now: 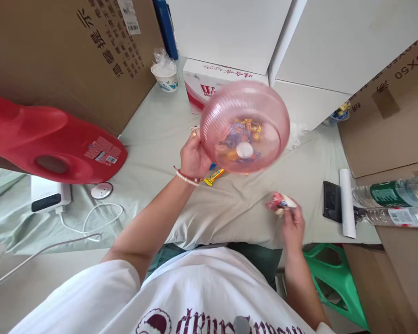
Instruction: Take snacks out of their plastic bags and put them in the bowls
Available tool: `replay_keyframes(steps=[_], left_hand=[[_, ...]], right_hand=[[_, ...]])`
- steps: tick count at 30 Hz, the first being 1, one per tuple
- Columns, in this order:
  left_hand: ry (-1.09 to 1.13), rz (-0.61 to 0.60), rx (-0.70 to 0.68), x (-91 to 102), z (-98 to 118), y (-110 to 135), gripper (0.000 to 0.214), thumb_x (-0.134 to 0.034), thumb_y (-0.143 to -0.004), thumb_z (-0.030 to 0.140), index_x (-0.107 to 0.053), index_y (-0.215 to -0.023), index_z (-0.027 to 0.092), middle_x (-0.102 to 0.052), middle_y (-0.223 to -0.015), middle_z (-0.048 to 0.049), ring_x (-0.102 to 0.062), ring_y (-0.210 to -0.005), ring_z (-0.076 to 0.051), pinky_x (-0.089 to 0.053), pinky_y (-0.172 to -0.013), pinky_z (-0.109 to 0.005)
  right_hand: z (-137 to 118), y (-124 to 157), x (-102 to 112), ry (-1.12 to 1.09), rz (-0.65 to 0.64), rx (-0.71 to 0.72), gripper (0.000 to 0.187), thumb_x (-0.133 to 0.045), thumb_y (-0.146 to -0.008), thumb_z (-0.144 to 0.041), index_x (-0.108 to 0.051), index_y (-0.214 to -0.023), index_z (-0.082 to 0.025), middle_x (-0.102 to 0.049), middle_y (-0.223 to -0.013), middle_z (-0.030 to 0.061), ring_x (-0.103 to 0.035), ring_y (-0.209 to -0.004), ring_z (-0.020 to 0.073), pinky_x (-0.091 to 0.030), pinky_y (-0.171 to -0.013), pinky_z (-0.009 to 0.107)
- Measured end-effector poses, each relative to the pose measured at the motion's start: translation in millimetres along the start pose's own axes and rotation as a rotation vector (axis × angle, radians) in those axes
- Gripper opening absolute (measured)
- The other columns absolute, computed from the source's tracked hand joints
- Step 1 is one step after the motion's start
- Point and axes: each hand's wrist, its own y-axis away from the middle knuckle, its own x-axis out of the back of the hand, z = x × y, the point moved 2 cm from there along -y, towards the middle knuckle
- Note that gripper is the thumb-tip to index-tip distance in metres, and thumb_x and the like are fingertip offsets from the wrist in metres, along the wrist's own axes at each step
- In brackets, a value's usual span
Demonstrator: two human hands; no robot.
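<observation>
Held the pink see-through round thing (244, 106), maybe a lid or bowl, by its edge in the left hand (195, 157), up above the pale cloth (226, 208). Pinched a blurry red and white packet (280, 202) in the right hand (293, 229), low and well apart from the pink. Saw bright sweets (252, 129) through the pink, but could not tell if inside or behind. Seemed busy handling wrapped sweets, both hands full. Probably needed a steady left hand and a gentle right pinch next
</observation>
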Motion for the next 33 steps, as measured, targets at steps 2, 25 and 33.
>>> replay_keyframes(steps=[2, 25, 33], left_hand=[[-0.029, -0.011, -0.052, -7.5, 7.0, 45.8, 0.034, -0.062, -0.096, 0.055, -0.056, -0.086, 0.022, -0.058, -0.082, 0.0006, -0.055, -0.080, -0.016, -0.046, -0.084, -0.032], [-1.287, -0.526, -0.647, 34.0, -3.1, 203.3, 0.022, -0.065, -0.091, 0.017, -0.064, -0.113, 0.024, -0.072, -0.106, -0.0083, -0.062, -0.115, -0.026, -0.044, -0.101, -0.043], [-1.650, -0.331, -0.418, 126.5, 17.9, 213.6, 0.017, -0.060, -0.095, 0.022, -0.065, -0.111, 0.021, -0.072, -0.116, -0.0129, -0.065, -0.121, -0.033, -0.045, -0.099, -0.046]], right_hand=[[-1.4, -12.9, 35.9, -0.165, 0.188, -0.041, 0.040, -0.073, -0.087, -0.042, -0.069, -0.120, -0.020, -0.073, -0.117, 0.0069, -0.068, -0.104, 0.0214, -0.053, -0.096, 0.040], [-80.0, -29.9, -65.3, 1.145, -0.467, 0.468, 0.035, -0.041, -0.104, -0.023, -0.068, -0.126, -0.021, -0.061, -0.137, 0.0144, -0.052, -0.125, 0.0291, -0.047, -0.100, 0.041], [-17.9, -19.0, 32.5, 0.617, -0.315, -0.259, 0.056, -0.063, -0.084, -0.062, -0.068, -0.120, -0.020, -0.074, -0.103, 0.0117, -0.069, -0.087, 0.0249, -0.057, -0.085, 0.041]])
